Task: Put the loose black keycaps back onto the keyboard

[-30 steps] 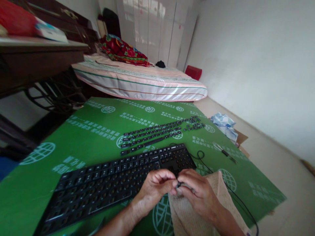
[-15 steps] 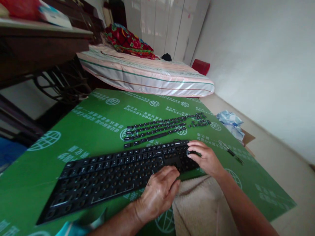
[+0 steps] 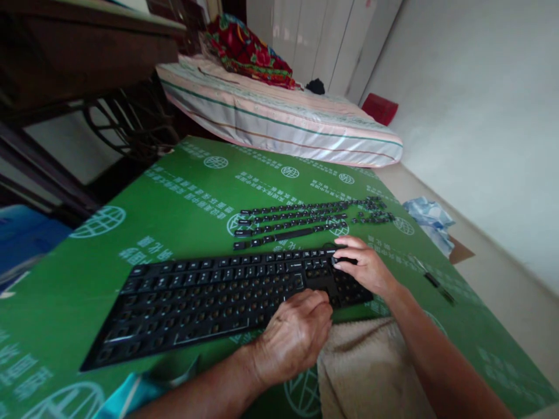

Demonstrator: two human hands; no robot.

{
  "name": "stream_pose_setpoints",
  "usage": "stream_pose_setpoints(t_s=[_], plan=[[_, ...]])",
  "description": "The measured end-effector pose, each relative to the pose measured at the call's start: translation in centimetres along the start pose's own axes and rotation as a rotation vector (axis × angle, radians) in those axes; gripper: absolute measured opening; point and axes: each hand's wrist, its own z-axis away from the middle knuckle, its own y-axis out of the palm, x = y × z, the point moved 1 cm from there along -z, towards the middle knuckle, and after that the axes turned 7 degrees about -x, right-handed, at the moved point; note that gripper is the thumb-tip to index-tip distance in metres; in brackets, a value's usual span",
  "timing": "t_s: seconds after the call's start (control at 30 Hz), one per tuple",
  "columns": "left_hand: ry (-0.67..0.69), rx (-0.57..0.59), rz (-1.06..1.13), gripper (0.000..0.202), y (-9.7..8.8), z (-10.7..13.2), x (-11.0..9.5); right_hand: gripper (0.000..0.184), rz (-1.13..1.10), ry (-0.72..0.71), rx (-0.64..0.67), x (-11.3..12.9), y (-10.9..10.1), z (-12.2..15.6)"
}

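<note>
A black keyboard [image 3: 209,297] lies slantwise on the green table [image 3: 96,279]. Its upper rows carry keycaps, while most lower positions show bare sockets. My left hand [image 3: 301,329] has its fingers curled down over the keyboard's front edge, left of the number pad, and holds it. Above the top of the number pad, my right hand [image 3: 364,265] pinches a small black keycap [image 3: 335,261] between thumb and fingers; whether the cap touches its socket I cannot tell. Loose keycaps [image 3: 292,234] lie in several neat rows behind the keyboard, with a cluster at their right end.
A beige cloth [image 3: 367,366] lies at the front edge by my right forearm. Slim dark tools [image 3: 439,288] rest on the right side. A bed [image 3: 279,116] stands beyond the table, a wooden sewing table [image 3: 87,64] to the left, and crumpled plastic [image 3: 430,215] on the floor.
The view has shifted, moving the scene right and slightly up. My right hand has shifted slightly toward the number pad's top with the keycap; my left hand stays at the front edge.
</note>
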Motion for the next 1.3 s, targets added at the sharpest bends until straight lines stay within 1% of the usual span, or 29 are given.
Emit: stream_pose_setpoints(t_s=[0.13,0.3,0.47,0.77,1.1,1.3], plan=[[-0.007,0.046,-0.019,0.016,0.1,0.0,0.0,0.01,0.008,0.016,0.018,-0.2,-0.1,-0.1],[-0.023,0.117,0.008,0.013,-0.1,-0.2,-0.1,0.011,0.0,0.025,0.026,-0.5,-0.3,-0.1],[-0.014,0.128,-0.002,0.014,-0.2,-0.3,-0.1,0.01,0.027,-0.004,0.041,-0.6,-0.3,-0.3],[-0.022,0.149,0.013,0.013,-0.1,-0.4,0.0,0.012,0.075,-0.075,0.152,-0.4,-0.8,-1.1],[-0.022,0.132,0.004,0.014,-0.1,-0.4,0.0,0.012,0.035,-0.044,0.161,-0.4,-0.7,-1.1],[-0.029,0.159,-0.002,0.014,-0.1,-0.4,0.0,0.01,-0.006,0.013,0.166,-0.6,-0.7,-1.3]])
